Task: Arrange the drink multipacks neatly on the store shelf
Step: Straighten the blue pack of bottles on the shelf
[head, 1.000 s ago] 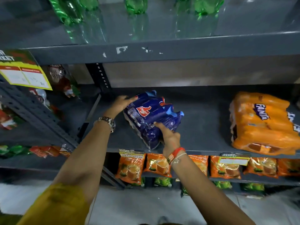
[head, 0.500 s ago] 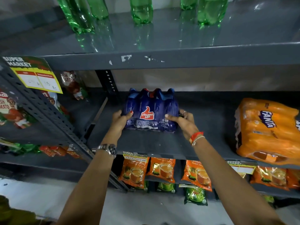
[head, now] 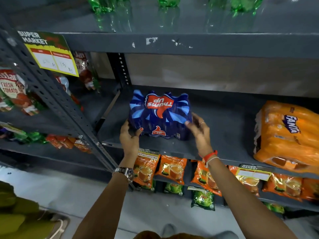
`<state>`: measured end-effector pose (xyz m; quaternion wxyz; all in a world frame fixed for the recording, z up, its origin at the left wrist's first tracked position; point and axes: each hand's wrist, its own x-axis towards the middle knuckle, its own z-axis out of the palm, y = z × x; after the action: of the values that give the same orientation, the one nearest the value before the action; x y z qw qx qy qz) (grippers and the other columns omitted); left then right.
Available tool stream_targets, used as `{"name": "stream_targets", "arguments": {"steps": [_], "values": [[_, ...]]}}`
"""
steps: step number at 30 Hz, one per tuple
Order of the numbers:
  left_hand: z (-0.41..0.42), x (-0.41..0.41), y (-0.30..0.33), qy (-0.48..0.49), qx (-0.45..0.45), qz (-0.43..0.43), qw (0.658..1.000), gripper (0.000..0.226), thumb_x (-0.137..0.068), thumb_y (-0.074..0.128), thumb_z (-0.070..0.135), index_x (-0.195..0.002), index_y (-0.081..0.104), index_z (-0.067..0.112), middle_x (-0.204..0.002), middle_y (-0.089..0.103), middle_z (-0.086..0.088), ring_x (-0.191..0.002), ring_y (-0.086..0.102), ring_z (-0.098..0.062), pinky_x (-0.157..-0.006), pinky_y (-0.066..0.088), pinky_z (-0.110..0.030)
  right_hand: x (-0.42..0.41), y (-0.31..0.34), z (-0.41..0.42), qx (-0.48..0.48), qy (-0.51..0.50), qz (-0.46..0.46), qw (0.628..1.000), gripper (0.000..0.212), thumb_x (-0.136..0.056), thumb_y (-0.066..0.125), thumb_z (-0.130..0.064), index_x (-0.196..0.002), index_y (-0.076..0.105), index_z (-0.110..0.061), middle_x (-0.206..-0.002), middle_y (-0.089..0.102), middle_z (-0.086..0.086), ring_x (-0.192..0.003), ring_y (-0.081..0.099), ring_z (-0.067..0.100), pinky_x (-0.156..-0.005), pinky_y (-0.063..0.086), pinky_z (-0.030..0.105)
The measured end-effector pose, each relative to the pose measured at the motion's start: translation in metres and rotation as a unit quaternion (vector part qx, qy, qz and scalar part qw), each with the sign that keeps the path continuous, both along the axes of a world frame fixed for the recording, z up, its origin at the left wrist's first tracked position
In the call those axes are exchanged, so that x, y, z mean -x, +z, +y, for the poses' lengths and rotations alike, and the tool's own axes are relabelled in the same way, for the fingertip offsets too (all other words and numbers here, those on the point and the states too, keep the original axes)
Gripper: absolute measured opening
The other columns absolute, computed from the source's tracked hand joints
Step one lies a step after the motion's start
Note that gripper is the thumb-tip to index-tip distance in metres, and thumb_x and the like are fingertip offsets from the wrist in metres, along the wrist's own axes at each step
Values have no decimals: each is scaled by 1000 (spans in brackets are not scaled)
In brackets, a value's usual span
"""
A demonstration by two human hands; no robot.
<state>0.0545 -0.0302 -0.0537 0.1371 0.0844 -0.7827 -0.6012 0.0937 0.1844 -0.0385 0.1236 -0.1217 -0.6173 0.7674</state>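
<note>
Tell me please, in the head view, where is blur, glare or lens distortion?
Head view: the right hand is motion-blurred; the blue multipack stays sharp; the top shelf gives glossy reflections of the green bottles; the wide lens bends the left upright and stretches the orange multipack.

shop, steel shelving, price tag, stocked drink multipacks

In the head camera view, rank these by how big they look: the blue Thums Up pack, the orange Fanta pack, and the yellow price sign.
Largest to smallest, as they appear:
1. Orange Fanta pack, though cut off by the frame edge
2. Blue Thums Up pack
3. Yellow price sign

The sign hangs nearer the camera, so its true rank is unsure.
</note>
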Motion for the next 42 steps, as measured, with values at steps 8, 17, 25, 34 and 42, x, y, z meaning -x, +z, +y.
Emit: {"name": "stream_targets", "arguments": {"steps": [8, 17, 25, 34, 42], "values": [[60, -72, 2, -74, -88, 26, 993, 59, -79, 69, 25, -131, 41, 32, -142, 39, 9, -130, 41, -8, -104, 41, -31, 59, 35, 7, 28, 45, -60, 997, 40, -99, 36, -33, -126, 54, -9, -118, 60, 8, -107, 60, 24, -78, 54, 22], [67, -36, 19, -226, -54, -48, 971, 112, -60, 73, 52, -148, 8, 29, -159, -3, 3, -145, 14, -19, -117, 25, -40, 20, 19, 6, -12, 0, 0, 1000, 25, -99, 37, -7, -115, 56, -6, -101, 62, -4, -88, 63, 0, -66, 50, 7], [0, 26, 53, -374, -101, -104, 916, 95, -44, 80, 58, -127, 51, 24, -108, 68, 19, -105, 60, 3, -81, 48, -9, -30, -3, -45, -131, -113, 23, 985, 29, -77, 48, -12, -99, 64, -23, -104, 65, 5, -100, 63, 18, -87, 55, 43], [2, 22, 34, 67, -91, 30, 993, 35, -86, 60, 21, -115, 54, 2, -113, 61, -13, -97, 59, -18, -75, 51, -14, -15, 9, -86, -191, 103, 58, 975, 39, -85, 48, 9, -118, 63, -5, -122, 64, 9, -109, 59, 11, -95, 47, 18], [20, 7, 14, -67, -159, 4, 985, 53, -86, 59, 28, -129, 34, 10, -123, 48, -3, -102, 57, -8, -67, 53, -10, 53, 19, -9, -144, -108, -39, 983, 61, -82, 60, -51, -129, 46, -15, -131, 44, 7, -121, 48, 22, -102, 45, 38]]}}
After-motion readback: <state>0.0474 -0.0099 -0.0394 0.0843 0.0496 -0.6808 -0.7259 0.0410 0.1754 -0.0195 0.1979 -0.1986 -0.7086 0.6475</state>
